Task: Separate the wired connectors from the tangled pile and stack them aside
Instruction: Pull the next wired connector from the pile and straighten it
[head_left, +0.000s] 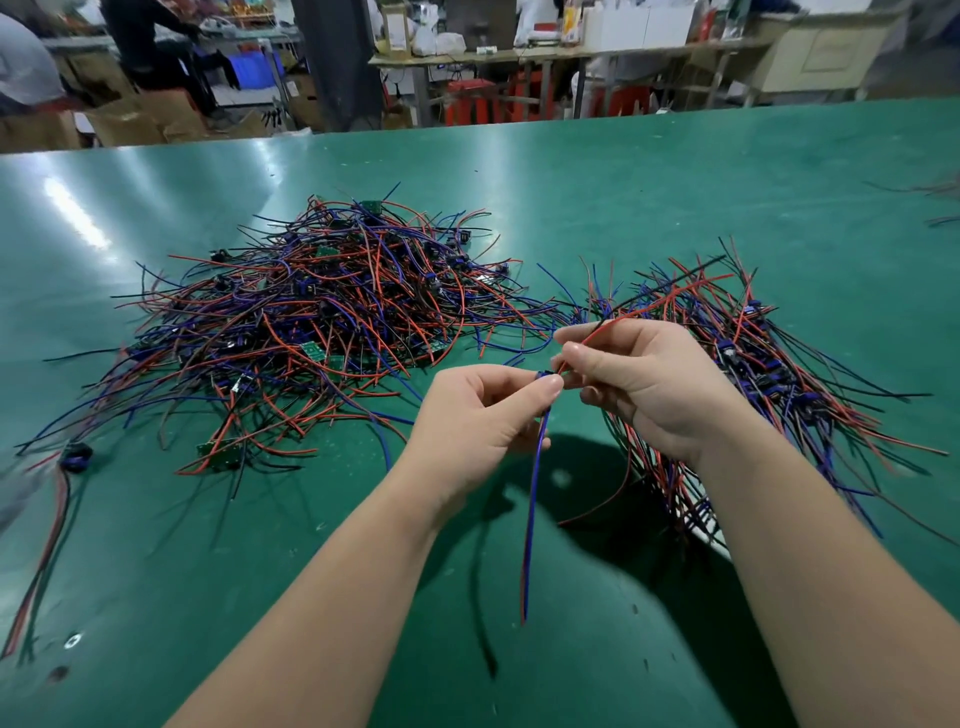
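Note:
A large tangled pile (322, 317) of red, blue and black wired connectors with small green boards lies left of centre on the green table (675, 171). A sorted stack (753, 364) of wired connectors lies to the right, partly behind my right forearm. My left hand (478, 421) pinches one small connector (544, 375) above the table, and its blue wire (532, 499) hangs down. My right hand (639, 384) pinches the same connector's red wire (649, 306), which runs up and to the right.
One loose connector with red and black wires (75, 457) lies at the table's left edge. A few stray wires (940, 202) lie at the far right. Beyond the table's far edge are benches, red stools, cardboard boxes and people.

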